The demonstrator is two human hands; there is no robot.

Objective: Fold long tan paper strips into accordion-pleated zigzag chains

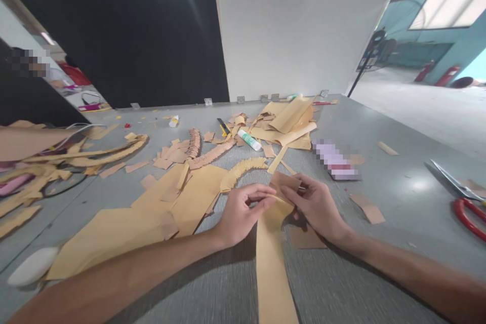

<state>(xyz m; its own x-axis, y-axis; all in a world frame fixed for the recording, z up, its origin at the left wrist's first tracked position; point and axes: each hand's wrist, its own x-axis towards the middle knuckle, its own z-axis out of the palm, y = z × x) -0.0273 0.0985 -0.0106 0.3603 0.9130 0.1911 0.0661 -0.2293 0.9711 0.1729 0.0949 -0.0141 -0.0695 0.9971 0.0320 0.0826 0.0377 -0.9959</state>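
In front of me a long tan paper strip [272, 263] runs up from the bottom edge of the view to my fingers. My left hand [245, 210] pinches its upper end between thumb and fingers. A small brown paper piece [284, 183] is held in my right hand [317, 207], its thumb pressed on the paper against the strip's end. Just beyond my hands curves a pleated yellow paper band [243, 172]. Another brown paper piece [307, 238] lies on the table under my right hand.
Large tan paper sheets [114, 233] spread at left, near a white mouse [32, 266]. A glue stick [248, 139], a cutter knife [223, 126] and paper scraps lie ahead. Red-handled scissors [467, 207] rest at far right. Black and white panels [296, 30] stand behind the table.
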